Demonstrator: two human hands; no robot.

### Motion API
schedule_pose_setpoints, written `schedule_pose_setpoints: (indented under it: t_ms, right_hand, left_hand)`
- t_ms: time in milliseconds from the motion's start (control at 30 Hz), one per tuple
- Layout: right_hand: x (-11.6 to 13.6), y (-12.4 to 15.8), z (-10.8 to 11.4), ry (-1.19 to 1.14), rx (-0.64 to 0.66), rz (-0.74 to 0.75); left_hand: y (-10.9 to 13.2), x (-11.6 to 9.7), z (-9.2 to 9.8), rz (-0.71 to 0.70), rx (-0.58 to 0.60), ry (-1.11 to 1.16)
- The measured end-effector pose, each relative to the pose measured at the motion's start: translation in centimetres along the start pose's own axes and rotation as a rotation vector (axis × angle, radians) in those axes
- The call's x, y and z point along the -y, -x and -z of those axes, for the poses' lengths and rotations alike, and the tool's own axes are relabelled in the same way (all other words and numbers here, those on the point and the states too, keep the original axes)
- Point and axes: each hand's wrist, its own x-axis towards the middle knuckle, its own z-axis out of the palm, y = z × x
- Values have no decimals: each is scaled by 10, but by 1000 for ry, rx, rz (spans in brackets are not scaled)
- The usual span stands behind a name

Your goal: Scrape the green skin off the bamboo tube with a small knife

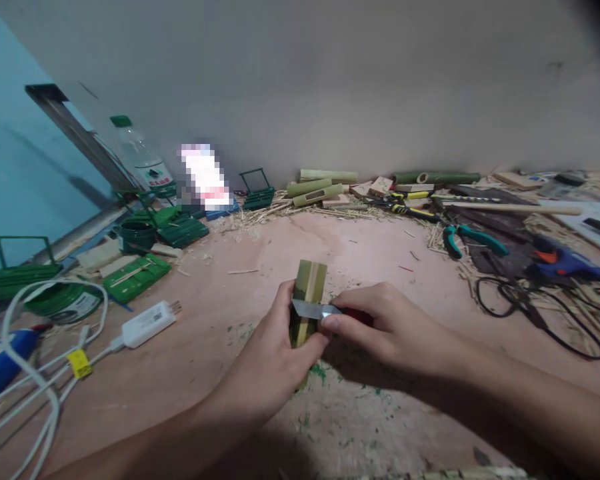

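Note:
A flat green bamboo piece (311,275) with a pale stripe down its middle stands upright over the table, my left hand (280,347) wrapped round it. The left thumb lies along its near side and its lower end is partly hidden. My right hand (375,320) grips a knife (307,309) by its dark red handle, thumb pressed near the base of the blade. The blade lies crosswise over the face of the bamboo, pointing left. Green shavings (319,373) are scattered on the wooden tabletop (220,413) beneath both hands.
At left are a white charger (149,325) with looped cable, green bamboo models (137,277) and a water bottle (145,157). Bamboo tubes (317,193) and straw line the wall. Teal-handled pliers (475,240), black scissors (540,320) and a blue glue gun (570,263) lie at right.

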Motion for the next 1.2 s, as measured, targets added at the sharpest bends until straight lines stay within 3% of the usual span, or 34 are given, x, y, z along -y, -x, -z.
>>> schedule_pose_setpoints:
  t_ms: [500, 667, 767, 867, 1067, 1200]
  right_hand:
    - [-4, -2, 2, 0, -37, 16]
    - [-15, -11, 11, -116, -325, -133]
    - [-17, -14, 14, -168, -400, -155]
    - [-12, -11, 13, -108, -342, -92]
    - [0, 0, 3, 21, -106, -10]
    - [1, 1, 1, 45, -52, 16]
  left_hand:
    - [3, 3, -1, 127, 32, 26]
    - [10, 1, -7, 196, 123, 12]
    - [11, -2, -8, 215, 127, 48]
    - [9, -4, -6, 198, 92, 122]
    - [3, -7, -2, 141, 43, 164]
    - [2, -7, -4, 109, 31, 170]
